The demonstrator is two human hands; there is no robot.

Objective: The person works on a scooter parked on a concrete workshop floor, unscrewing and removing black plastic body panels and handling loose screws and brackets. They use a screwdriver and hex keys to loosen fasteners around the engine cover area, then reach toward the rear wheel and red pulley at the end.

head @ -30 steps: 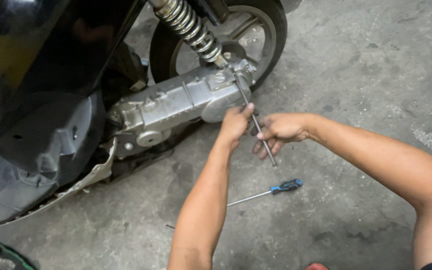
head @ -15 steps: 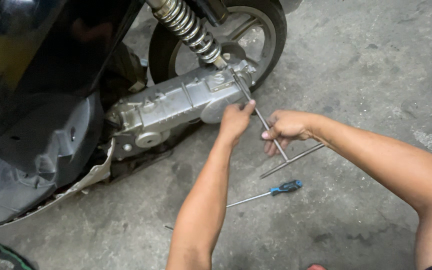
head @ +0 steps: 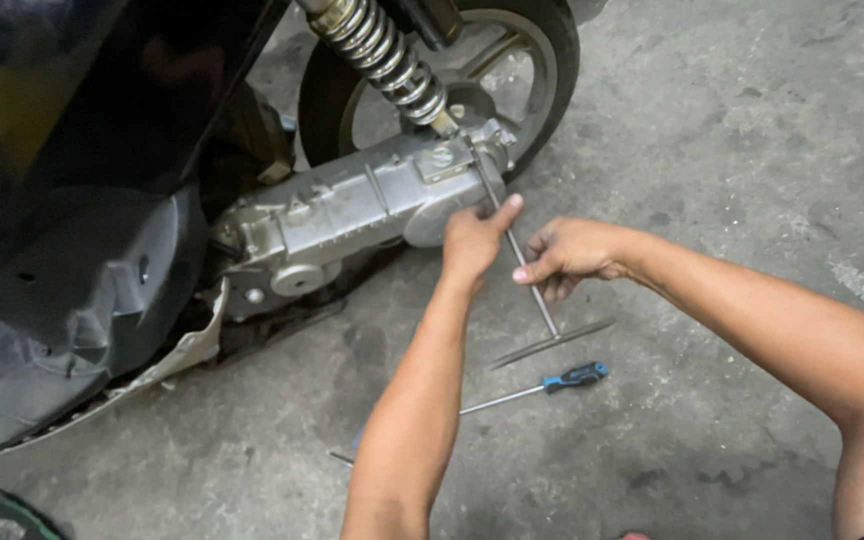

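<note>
T-handle wrench (head: 522,270) now turned, crossbar low | both the left hand (head: 472,240) and right hand (head: 567,255) pinch its shaft | screwdriver (head: 542,385) near on floor

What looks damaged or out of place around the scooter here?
The pale lower body panel under the scooter has a ragged, broken-looking edge and hangs close to the floor. A blue-handled screwdriver lies loose on the concrete. Otherwise both hands simply hold the T-handle wrench at the engine case.
</note>
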